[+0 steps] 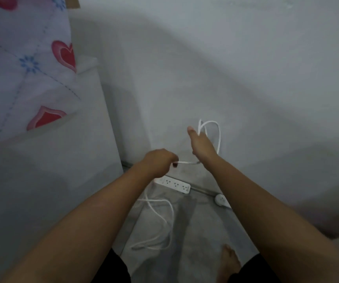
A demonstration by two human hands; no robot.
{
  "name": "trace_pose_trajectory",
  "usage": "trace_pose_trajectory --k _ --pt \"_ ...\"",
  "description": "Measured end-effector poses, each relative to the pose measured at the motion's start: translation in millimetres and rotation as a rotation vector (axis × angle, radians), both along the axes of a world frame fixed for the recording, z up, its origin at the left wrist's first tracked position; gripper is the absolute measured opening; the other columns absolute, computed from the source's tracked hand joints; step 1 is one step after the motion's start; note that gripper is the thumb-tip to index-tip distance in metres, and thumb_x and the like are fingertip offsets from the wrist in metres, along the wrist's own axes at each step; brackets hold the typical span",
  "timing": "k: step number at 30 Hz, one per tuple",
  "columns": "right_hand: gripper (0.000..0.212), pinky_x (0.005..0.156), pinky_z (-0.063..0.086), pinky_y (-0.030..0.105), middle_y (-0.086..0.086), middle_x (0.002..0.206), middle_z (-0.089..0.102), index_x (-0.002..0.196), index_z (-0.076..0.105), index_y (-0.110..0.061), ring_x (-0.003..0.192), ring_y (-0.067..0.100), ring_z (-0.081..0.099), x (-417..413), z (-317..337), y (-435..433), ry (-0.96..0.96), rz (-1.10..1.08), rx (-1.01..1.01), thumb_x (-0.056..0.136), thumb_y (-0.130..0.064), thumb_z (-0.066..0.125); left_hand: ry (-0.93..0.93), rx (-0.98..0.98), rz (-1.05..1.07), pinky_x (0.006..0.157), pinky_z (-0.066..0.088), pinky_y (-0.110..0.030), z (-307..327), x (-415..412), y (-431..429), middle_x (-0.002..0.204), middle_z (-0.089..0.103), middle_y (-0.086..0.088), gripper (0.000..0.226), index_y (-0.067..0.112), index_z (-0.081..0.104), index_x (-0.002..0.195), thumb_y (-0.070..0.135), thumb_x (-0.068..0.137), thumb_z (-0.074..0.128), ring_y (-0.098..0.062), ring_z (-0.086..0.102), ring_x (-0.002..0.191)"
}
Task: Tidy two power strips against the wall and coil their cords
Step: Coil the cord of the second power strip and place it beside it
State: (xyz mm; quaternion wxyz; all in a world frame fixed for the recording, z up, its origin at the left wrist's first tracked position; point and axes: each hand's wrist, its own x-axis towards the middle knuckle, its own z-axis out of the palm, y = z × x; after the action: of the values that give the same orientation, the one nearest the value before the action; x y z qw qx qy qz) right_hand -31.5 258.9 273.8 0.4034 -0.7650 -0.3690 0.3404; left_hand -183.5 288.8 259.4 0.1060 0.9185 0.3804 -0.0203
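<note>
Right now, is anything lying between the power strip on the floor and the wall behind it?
Nothing visible. The power strip already lies along the foot of the wall; its loose cord trails toward the person, not behind it.

Both bare arms reach forward; the left hand (160,160) is fisted, the right hand (202,144) raised higher, fingers closed.

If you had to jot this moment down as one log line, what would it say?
step: coiling cord | right hand: holds cord loops | left hand: feeds cord | power strip: on floor by wall | loose cord: on floor
</note>
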Motion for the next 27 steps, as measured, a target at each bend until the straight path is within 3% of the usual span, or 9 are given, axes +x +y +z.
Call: trace_pose_trajectory --k 1,4,7,10,14,17,20,23,27 --pt "0.068 0.084 0.046 0.036 0.002 0.09 0.054 0.12 0.05 -0.015 0.082 0.021 0.055 -2.1 -2.2 -2.4 -0.047 0.091 -0.062 0.088 -0.071 0.03 -0.103 0.013 0.045 0.075 0.045 -0.032 3.3 -4.5 2.6 0.106 0.067 -0.005 0.023 0.026 0.066 0.104 0.014 0.087 0.056 -0.025 0.062 0.097" --pt "0.07 0.057 0.039 0.029 -0.001 0.059 0.04 0.072 0.046 -0.019 0.052 0.015 0.041 0.1 -6.3 -9.1 0.105 0.305 -0.152 0.079 -0.084 0.022 -0.409 -0.061 0.148 0.077 0.05 -0.03 6.2 -22.8 11.5 0.095 0.073 0.003 0.012 0.027 0.07 0.096 0.028 0.084 0.065 -0.016 0.066 0.091" --pt "0.078 0.043 0.033 0.023 0.002 0.048 0.037 0.06 0.046 -0.014 0.04 0.016 0.034 0.7 -1.9 -8.7 0.339 0.451 -0.267 0.072 -0.089 0.03 -0.573 -0.128 0.21 0.068 0.049 -0.031 0.3 -33.7 18.3 0.075 0.068 0.011 0.01 0.031 0.066 0.084 0.041 0.082 0.067 -0.01 0.064 0.074" --pt "0.063 0.036 0.015 0.018 -0.007 0.045 0.024 0.063 0.044 -0.017 0.035 0.008 0.018 -3.2 0.3 -3.3 0.537 0.608 -0.442 0.074 -0.079 0.05 -0.446 -0.253 0.227 0.064 0.039 -0.03 -15.5 -36.6 28.5 0.072 0.058 0.01 0.031 0.026 0.055 0.081 0.056 0.087 0.053 -0.013 0.055 0.07" --pt "0.04 0.035 0.01 0.018 -0.009 0.044 0.024 0.065 0.039 -0.018 0.032 0.004 0.017 5.8 -2.2 1.7 0.634 0.543 -0.381 0.09 -0.044 0.058 -0.211 -0.53 0.231 0.077 0.04 -0.03 -42.1 -47.8 36.2 0.1 0.065 -0.01 0.041 0.013 0.059 0.092 0.05 0.095 0.042 -0.02 0.057 0.088" --pt "0.036 0.033 0.014 0.017 -0.008 0.043 0.026 0.064 0.039 -0.018 0.031 0.005 0.019 29.3 0.6 3.9 0.783 0.392 -0.264 0.093 -0.031 0.055 -0.09 -0.558 0.235 0.077 0.04 -0.023 -58.6 -65.2 43.1 0.111 0.069 -0.015 0.033 0.003 0.065 0.1 0.03 0.097 0.048 -0.023 0.061 0.097" --pt "0.032 0.032 0.024 0.015 -0.008 0.045 0.032 0.063 0.045 -0.018 0.034 0.003 0.027 44.9 2.1 0.1 0.833 0.426 -0.281 0.087 -0.032 0.06 -0.217 -0.543 0.287 0.079 0.039 -0.022 -58.8 -65.7 46.7 0.118 0.064 -0.014 0.025 0.007 0.058 0.115 0.024 0.096 0.051 -0.024 0.059 0.105" --pt "0.029 0.034 0.031 0.015 -0.008 0.048 0.035 0.064 0.048 -0.017 0.036 0.003 0.031 48.2 1.0 -2.2 0.904 0.489 -0.273 0.087 -0.032 0.058 -0.175 -0.662 0.213 0.097 0.042 -0.026 -55.6 -44.5 37.6 0.13 0.059 -0.009 0.052 0.014 0.04 0.137 0.031 0.092 0.059 -0.02 0.056 0.116" --pt "0.028 0.042 0.04 0.019 -0.006 0.053 0.042 0.067 0.051 -0.016 0.042 0.006 0.041 49.7 9.0 -1.4 1.024 0.585 -0.222 0.09 -0.031 0.056 -0.199 -0.58 0.203 0.103 0.04 -0.033 -60.2 -15.4 23.7 0.136 0.052 -0.013 0.038 0.006 0.048 0.128 0.032 0.101 0.039 -0.027 0.05 0.124"
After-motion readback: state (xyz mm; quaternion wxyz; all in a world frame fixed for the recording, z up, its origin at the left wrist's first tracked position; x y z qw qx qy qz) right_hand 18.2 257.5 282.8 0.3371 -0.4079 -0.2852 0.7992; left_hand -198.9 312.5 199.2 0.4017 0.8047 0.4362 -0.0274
